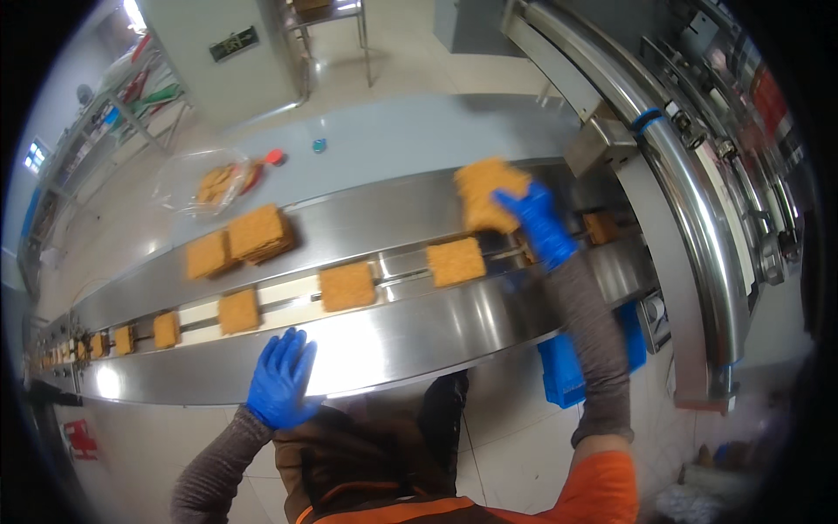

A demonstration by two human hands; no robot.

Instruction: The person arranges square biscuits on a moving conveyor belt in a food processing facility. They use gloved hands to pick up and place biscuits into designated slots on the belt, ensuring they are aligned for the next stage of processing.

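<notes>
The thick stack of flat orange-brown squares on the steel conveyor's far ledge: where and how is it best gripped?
The thick stack is probably best pinched across its near and far edges, from its exposed right side: the orange-brown pile crowds its left, and its visible layers could slide.

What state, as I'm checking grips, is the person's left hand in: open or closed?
Open: the left hand has its blue-gloved fingers extended, with nothing visible in its grasp.

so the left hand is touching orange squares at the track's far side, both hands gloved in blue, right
No, the head view shows the right hand touching orange squares at the track's far side; it and the left hand are gloved in blue.
</notes>
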